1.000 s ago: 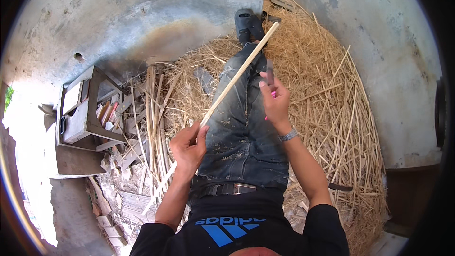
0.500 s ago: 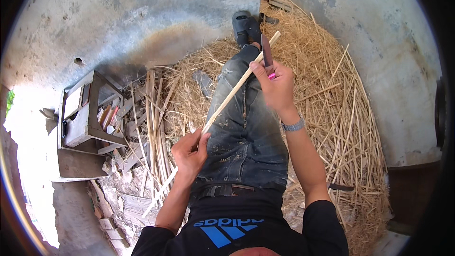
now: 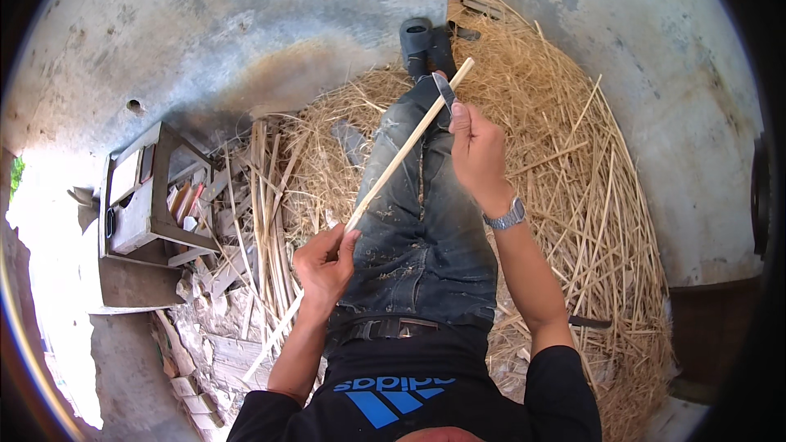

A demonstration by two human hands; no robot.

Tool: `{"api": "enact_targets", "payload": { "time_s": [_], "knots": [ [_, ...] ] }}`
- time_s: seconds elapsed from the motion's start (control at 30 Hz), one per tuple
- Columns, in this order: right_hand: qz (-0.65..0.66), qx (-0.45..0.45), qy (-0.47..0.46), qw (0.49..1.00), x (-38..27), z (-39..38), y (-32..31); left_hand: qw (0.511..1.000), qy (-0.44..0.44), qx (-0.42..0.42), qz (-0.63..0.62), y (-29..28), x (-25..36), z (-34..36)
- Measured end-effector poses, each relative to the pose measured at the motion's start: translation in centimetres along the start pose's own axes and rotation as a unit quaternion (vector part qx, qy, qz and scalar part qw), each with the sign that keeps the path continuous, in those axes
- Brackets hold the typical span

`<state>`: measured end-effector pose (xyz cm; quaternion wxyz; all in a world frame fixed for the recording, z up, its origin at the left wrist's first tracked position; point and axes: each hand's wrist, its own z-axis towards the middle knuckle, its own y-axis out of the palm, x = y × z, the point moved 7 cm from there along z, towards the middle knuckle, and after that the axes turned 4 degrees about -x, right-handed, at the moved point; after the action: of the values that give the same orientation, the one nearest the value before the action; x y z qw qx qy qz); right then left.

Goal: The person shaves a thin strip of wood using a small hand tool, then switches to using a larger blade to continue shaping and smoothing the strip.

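Note:
A long pale strip of split wood or bamboo (image 3: 397, 162) slants across my jeans, from lower left to upper right. My left hand (image 3: 325, 263) is closed round its lower part, and the strip's tail sticks out below the wrist. My right hand (image 3: 479, 147) is closed round a knife; its handle is hidden in the fist. The steel blade (image 3: 444, 91) lies across the strip near its far end and seems to touch it. A metal watch (image 3: 506, 214) sits on my right wrist.
Straw-like shavings (image 3: 524, 90) and many thin strips (image 3: 602, 237) cover the floor to the right. More strips (image 3: 264, 196) lean on the left, beside a wooden stool-like frame (image 3: 155, 196) holding papers. Concrete walls (image 3: 246, 24) stand ahead and right. A dark blade-like object (image 3: 589, 322) lies near my right elbow.
The knife has turned in my right hand, its blade now tilting left across the strip. My right hand has shifted slightly nearer. The strip's far end has moved a little left and down.

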<state>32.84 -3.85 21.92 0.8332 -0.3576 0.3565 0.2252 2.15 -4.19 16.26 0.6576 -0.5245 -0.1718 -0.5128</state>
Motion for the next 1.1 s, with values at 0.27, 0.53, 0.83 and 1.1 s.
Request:
{"api": "enact_targets", "payload": {
  "time_s": [0.27, 0.53, 0.83, 1.1],
  "knots": [
    [-0.045, -0.078, -0.004, 0.996, 1.6, 0.4, 1.6, 0.999, -0.043, -0.027, -0.006, -0.6, -0.2, 0.4],
    [-0.038, -0.094, -0.110, 0.989, -0.1, -1.2, 4.4, 0.996, -0.075, -0.043, -0.017, -0.5, -1.8, 0.2],
    [-0.010, -0.208, -0.085, 0.975, -1.3, -6.9, 9.0, 0.986, -0.144, -0.060, -0.062, 1.3, -3.2, 0.0],
    [0.032, -0.107, -0.103, 0.988, -0.7, -5.8, 7.9, 0.985, -0.150, -0.074, -0.050, 1.8, -1.7, 0.6]
  ]
}}
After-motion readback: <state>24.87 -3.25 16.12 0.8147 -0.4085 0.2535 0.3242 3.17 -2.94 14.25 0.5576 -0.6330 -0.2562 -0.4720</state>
